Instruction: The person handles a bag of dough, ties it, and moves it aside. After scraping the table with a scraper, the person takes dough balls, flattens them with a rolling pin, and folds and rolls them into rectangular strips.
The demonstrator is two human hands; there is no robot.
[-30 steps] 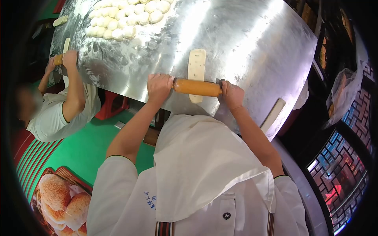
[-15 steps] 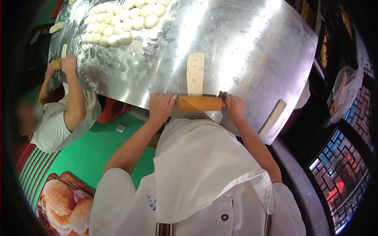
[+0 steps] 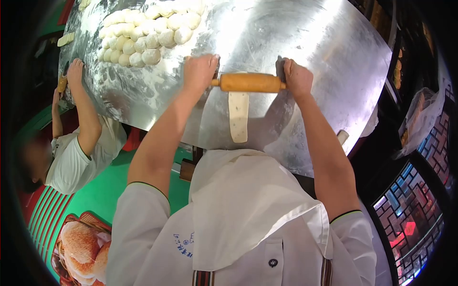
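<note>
A wooden rolling pin (image 3: pixel 250 83) lies crosswise over the far end of a long flat strip of dough (image 3: pixel 238 117). Closed round the pin's left handle is my left hand (image 3: pixel 200 72). My right hand (image 3: pixel 298 78) grips the handle at the other end. The near part of the strip stretches back toward my apron on the metal table (image 3: pixel 324 109); its far end is mostly covered by the pin.
Rows of dough balls (image 3: pixel 151 35) sit on the floured far left of the table. At left a co-worker (image 3: pixel 88 128) holds another rolling pin (image 3: pixel 62 84). Beside my right forearm lies a dough strip (image 3: pixel 342 137), partly hidden. A plastic bag (image 3: pixel 420 114) is at right.
Both my hands have pushed the rolling pin away from me, from the near end of the dough strip to its far end. My arms are now stretched out further.
</note>
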